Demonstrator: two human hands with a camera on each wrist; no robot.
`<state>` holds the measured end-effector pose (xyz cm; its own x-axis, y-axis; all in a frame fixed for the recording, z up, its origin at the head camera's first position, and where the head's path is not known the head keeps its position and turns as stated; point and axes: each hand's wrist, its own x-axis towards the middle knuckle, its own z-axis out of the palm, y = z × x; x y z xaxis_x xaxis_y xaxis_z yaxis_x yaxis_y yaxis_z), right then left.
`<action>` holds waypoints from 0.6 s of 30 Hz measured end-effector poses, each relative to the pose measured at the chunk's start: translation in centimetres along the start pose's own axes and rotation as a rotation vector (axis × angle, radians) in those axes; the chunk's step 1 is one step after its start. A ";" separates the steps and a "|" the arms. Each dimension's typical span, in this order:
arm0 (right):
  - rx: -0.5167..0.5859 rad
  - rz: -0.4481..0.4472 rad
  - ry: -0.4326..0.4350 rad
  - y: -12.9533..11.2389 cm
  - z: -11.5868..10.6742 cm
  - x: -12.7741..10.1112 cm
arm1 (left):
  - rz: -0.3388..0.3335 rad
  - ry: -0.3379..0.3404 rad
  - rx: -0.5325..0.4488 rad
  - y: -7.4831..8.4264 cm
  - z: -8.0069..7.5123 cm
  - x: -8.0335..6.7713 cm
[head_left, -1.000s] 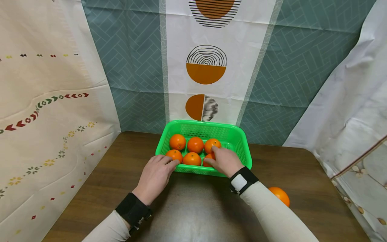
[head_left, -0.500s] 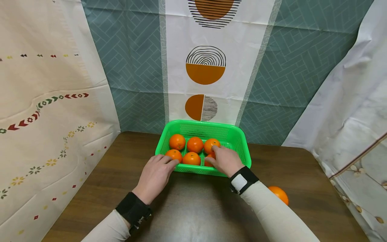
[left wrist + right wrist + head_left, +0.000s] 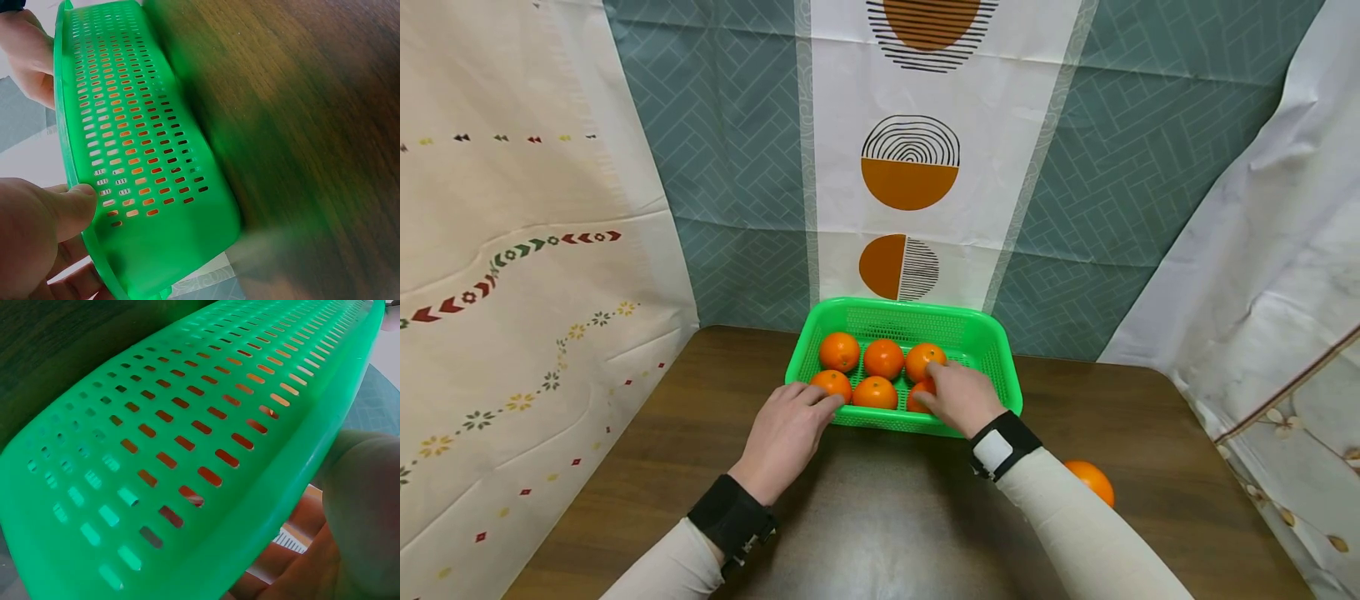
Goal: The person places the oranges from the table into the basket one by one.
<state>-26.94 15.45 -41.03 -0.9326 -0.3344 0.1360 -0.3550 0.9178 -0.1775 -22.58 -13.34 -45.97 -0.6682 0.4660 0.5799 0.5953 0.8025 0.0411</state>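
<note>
A green perforated plastic basket (image 3: 977, 327) stands at the back of the table with several oranges in two rows. At its front left corner, my left hand (image 3: 786, 433) grips the rim, close to the front left orange (image 3: 831, 382). The left wrist view shows the thumb (image 3: 78, 200) on the rim's outer side and the fingers beyond it. Over the front right corner, my right hand (image 3: 966, 400) reaches in, thumb and fingers around the front right orange (image 3: 919, 395), which it partly hides. In the right wrist view, the right hand (image 3: 362, 500) shows past the rim.
Another orange (image 3: 1092, 482) lies on the wooden table (image 3: 880, 517) beside my right sleeve, partly covered by it. A patterned cloth (image 3: 737, 167) hangs right behind the basket. More cloth (image 3: 535, 317) hangs on the left and on the right.
The front right orange has shifted very slightly under my right hand. Both hands otherwise stay in place. The small shift of the whole scene comes from the head camera.
</note>
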 end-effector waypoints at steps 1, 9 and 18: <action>-0.004 -0.005 -0.001 0.0 0.1 0.1 | 0.000 0.000 -0.001 0.0 0.0 0.0; 0.013 -0.023 -0.014 -0.1 0.2 0.3 | 0.009 0.014 0.005 0.0 0.2 -0.1; 0.010 -0.035 0.015 -0.1 -0.1 -0.1 | 0.016 0.028 -0.004 -0.1 0.3 -0.1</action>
<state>-26.81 15.43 -40.96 -0.9186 -0.3628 0.1564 -0.3879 0.9035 -0.1825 -22.73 -13.37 -46.22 -0.6460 0.4680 0.6030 0.6073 0.7937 0.0346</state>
